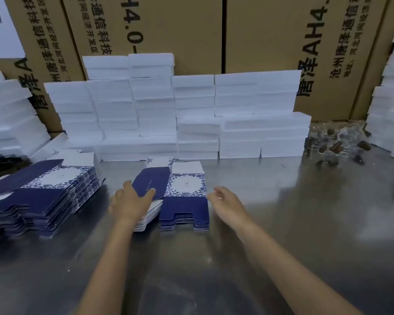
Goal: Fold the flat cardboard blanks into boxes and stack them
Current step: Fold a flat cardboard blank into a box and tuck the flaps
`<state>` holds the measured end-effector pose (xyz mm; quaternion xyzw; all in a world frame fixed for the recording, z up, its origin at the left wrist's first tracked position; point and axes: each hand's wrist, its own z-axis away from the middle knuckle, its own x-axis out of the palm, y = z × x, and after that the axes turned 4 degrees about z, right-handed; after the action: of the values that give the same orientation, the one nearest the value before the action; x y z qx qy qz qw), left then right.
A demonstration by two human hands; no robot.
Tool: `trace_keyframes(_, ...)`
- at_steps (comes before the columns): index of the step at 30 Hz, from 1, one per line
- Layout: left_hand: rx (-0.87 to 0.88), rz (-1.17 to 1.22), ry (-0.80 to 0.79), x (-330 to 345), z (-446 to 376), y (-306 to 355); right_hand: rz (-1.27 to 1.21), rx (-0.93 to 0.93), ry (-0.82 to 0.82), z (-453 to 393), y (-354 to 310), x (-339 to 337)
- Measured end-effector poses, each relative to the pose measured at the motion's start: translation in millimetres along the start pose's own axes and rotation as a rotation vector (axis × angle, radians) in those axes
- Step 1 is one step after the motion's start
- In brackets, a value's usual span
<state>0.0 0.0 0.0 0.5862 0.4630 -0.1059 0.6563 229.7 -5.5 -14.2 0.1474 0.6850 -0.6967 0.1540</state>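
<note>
Head view: your left hand (132, 200) grips the dark blue side flap of the top flat blue-and-white floral cardboard blank (185, 185), thumb on top, fingers curled under the lifted edge. That blank sits on the small pile of matching blanks (184, 220) at 12 o'clock from you on the shiny metal table (282, 223). Your right hand (225, 202) hovers just beside the pile's 3 o'clock edge, fingers loosely spread, holding nothing; contact with the card can't be told.

To do it well, likely: peel only one blank, bring the right hand onto the opposite edge, then squeeze both creases inward so the tube pops square before tucking flaps.

Both forearms reach forward, converging toward the pile.

Larger stack of flat blue blanks (46, 196) at 10 o'clock. White foam-like blocks (191, 114) stacked at 12 o'clock, brown printed cartons (259, 35) behind.
</note>
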Motion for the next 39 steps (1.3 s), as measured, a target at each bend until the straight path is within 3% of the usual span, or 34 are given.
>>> trace_keyframes(9, 0.064, -0.150, 0.124, 18, 2, -12, 0.037, -0.049, -0.024, -11, 0, 35)
trace_keyframes(14, 0.137, 0.085, 0.311, 12, 8, 1, -0.076, -0.129, 0.003, -6, -4, 26)
trace_keyframes(21, 0.381, 0.630, 0.431, 7, 38, 31, -0.538, -0.175, -0.037, 0, -22, 8)
trace_keyframes(25, 0.607, 0.776, 0.360, 13, 62, 48, -0.792, -0.172, -0.065, 10, -36, -13)
trace_keyframes(31, 0.888, 0.491, 0.107, 46, 83, 47, -1.038, 0.088, -0.251, 17, -9, -85)
trace_keyframes(35, 0.929, 0.353, -0.127, 61, 90, 42, -0.947, 0.281, -0.344, 14, 31, -122)
trace_keyframes(39, 0.963, 0.230, -0.365, 73, 96, 37, -0.718, 0.305, -0.278, 11, 63, -131)
